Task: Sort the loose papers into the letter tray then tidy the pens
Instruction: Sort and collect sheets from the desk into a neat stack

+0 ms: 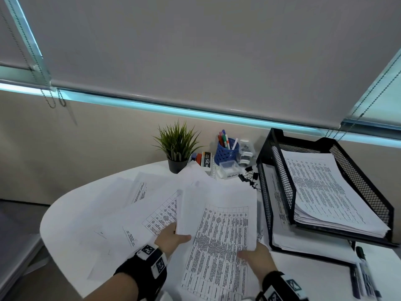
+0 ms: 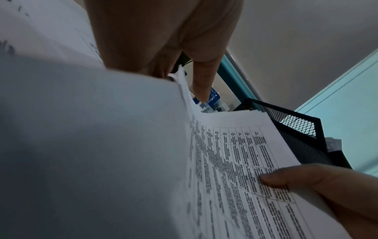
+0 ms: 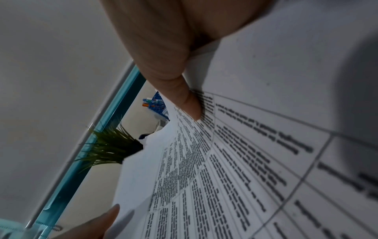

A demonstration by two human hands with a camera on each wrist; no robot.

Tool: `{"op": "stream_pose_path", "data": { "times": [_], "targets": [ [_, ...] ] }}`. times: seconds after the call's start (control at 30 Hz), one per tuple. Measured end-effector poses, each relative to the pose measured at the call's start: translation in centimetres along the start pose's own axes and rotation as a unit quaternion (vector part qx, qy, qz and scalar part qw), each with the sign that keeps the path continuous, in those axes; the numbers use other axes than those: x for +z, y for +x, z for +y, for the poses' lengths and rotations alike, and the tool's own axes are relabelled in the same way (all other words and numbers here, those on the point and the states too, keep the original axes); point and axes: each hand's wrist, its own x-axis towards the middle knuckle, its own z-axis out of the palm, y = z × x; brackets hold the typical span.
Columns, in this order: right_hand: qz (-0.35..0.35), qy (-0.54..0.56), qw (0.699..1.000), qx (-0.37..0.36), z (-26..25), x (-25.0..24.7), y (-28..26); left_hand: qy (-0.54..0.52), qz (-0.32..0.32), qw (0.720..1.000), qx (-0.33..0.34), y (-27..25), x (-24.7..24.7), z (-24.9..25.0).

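- Letter tray (image 1: pixel 282 146), at desk's (image 1: pixel 65 224) right edge, held stacked papers (image 1: pixel 321 187); blue cup (image 1: pixel 226 152) held pens (image 1: pixel 225 140).
- Left hand (image 1: pixel 171 236) and right hand (image 1: pixel 258 258) each pinched printed sheets (image 1: pixel 217 231); fingers beneath hidden.

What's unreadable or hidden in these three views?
- Text on the held sheets: too small in the head view, blurred in both wrist views.
- Left hand fingers: behind the sheets, head view.
- Right hand fingers: under the sheets, head view.
- Letter tray lower tier: mostly covered by the upper tier.
- Pens at lower right: cut off by the frame edge.
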Motion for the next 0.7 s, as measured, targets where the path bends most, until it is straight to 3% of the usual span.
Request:
{"op": "stream_pose_path", "data": {
  "times": [0.13,0.3,0.4,0.53,0.7],
  "targets": [
    [0.0,0.047,0.999,0.002,0.7,-0.5,0.3,0.011,-0.024,0.999,0.041,-0.5,1.1,0.1],
    [0.007,0.098,0.995,0.008,1.9,-0.9,0.6,0.048,-0.006,0.993,0.111,-0.6,2.2,0.0],
    [0.002,0.125,0.992,0.014,2.4,-1.2,0.7,0.052,0.001,0.992,0.111,-0.4,2.0,-0.2],
    [0.0,0.166,0.986,0.009,2.1,-2.0,0.2,0.094,0.082,0.985,0.118,0.4,0.7,-0.7],
    [0.007,0.202,0.979,0.024,1.9,-3.0,0.9,0.162,0.25,0.95,0.092,1.3,-1.3,-1.4]
  ]
}}
